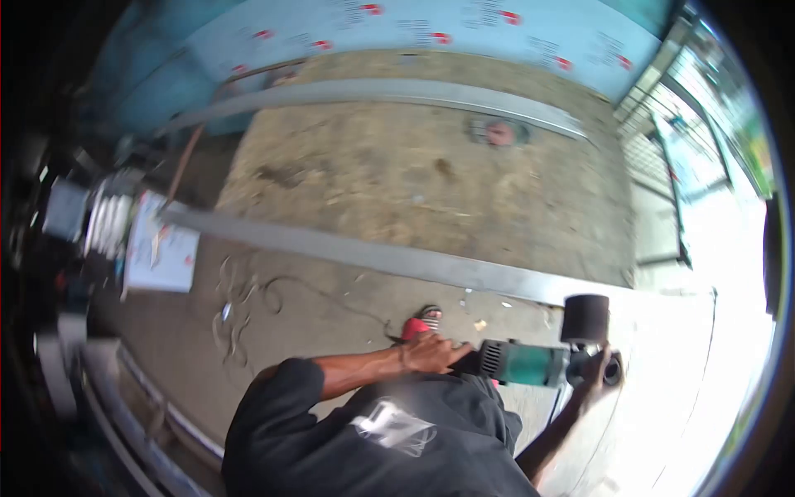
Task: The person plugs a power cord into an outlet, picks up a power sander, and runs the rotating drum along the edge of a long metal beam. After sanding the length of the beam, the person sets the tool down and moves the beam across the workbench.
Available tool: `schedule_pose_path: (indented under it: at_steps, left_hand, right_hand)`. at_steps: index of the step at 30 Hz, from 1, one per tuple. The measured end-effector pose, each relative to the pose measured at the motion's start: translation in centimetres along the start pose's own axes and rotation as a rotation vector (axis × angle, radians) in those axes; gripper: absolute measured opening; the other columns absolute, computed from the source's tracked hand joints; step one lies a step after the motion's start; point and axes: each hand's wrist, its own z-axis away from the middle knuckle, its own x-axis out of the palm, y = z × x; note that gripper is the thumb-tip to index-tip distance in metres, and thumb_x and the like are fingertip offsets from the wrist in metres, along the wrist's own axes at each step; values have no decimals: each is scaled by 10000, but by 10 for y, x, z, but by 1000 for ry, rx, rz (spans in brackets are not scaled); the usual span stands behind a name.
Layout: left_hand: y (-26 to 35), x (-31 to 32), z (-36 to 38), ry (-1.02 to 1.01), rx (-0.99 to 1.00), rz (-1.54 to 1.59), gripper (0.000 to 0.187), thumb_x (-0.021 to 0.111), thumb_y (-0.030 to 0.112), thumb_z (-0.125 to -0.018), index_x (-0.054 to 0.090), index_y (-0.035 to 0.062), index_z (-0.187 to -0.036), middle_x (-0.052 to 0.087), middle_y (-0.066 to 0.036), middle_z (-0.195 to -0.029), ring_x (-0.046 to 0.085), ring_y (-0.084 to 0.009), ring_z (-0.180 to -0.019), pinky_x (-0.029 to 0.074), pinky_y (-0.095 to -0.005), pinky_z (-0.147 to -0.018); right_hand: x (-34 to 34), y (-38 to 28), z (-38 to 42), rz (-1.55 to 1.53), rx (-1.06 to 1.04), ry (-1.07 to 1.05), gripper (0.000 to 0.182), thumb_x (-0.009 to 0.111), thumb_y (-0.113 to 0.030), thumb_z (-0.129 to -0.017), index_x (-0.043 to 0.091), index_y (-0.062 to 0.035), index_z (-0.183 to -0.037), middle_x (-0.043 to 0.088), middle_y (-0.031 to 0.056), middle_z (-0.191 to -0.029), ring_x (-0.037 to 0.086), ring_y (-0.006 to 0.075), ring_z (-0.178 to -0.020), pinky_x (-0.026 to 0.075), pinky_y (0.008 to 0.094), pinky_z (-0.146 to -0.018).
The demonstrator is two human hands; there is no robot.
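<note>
Grinder being carried beside a steel bar.
Both hands, left (431, 354) and right (598, 373), are gripping the grinder (530, 364); the steel bar (373, 257) is lying untouched.

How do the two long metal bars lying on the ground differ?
The near bar runs across the middle of the ground, passing just ahead of the angle grinder; the far bar lies by the blue sheeting. The near bar slopes down to the right; the far bar arches across the picture. Both are grey, long and lie flat.
</note>
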Motion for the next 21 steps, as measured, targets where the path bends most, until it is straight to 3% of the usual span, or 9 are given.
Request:
schedule_pose_path:
  at_steps: [1,3,4,5,6,10,12,16,21]
  left_hand:
    - [-5,4,0,71,71,-67,758,691,458,-742,453,77,-1352,651,-164,-854,674,-322,-700,547,-445,-607]
    - [7,-33,-16,75,100,-49,778,751,378,-700,456,83,-1356,658,-136,-837,682,-292,-676,548,-431,-568]
    - [12,-41,-26,62,98,-24,767,758,379,-692,470,89,-1340,657,-139,-824,681,-303,-669,545,-435,-568]
    - [19,-48,-31,51,52,-6,756,766,380,-683,485,95,-1324,656,-142,-811,679,-315,-663,543,-439,-568]
    - [25,-50,-38,22,129,-12,756,766,380,-683,485,95,-1324,656,-142,-811,679,-315,-663,543,-439,-568]
    - [46,-66,-64,64,119,-33,687,760,358,-699,507,105,-1285,657,-145,-809,674,-344,-674,540,-460,-584]
    - [62,-72,-83,-26,62,-8,740,797,250,-683,457,55,-1311,668,-215,-834,667,-406,-749,529,-494,-640]
    - [96,-67,-125,-31,42,-24,723,788,267,-694,449,55,-1296,667,-211,-807,668,-407,-745,530,-491,-645]
    - [163,-54,-188,-63,-58,-66,677,766,238,-715,440,34,-1272,669,-199,-892,666,-396,-790,526,-489,-672]
  right_hand:
    - [-2,0,2,64,66,20,309,753,-137,-828,571,18,-1023,629,132,-883,604,176,-714,518,306,-728]
    - [6,-41,1,87,-42,-66,218,742,-161,-833,615,6,-773,625,64,-712,575,109,-642,476,253,-621]
    - [-3,-51,-11,249,-82,-148,333,728,-208,-837,574,-10,-618,569,11,-572,535,73,-548,412,226,-523]
    - [-5,-59,-13,247,-96,-109,359,723,-228,-837,556,-16,-600,544,0,-541,514,65,-519,386,225,-494]
    - [-7,-64,-18,224,-119,-101,386,719,-248,-837,537,-22,-581,519,-11,-511,494,56,-489,360,224,-465]
    - [-29,-65,-39,155,-97,-45,392,712,-241,-842,511,-34,-576,497,-17,-506,473,50,-482,349,228,-452]
    - [-44,-62,-58,113,-84,-36,399,712,-238,-838,493,-49,-563,486,-21,-505,469,43,-489,349,221,-461]
    - [-73,-43,-104,106,-73,-8,391,712,-237,-834,494,-55,-565,484,-24,-513,466,42,-497,349,219,-469]
    - [-123,-13,-181,-6,-88,-87,398,715,-246,-831,478,-53,-576,475,-29,-525,449,44,-497,339,215,-468]
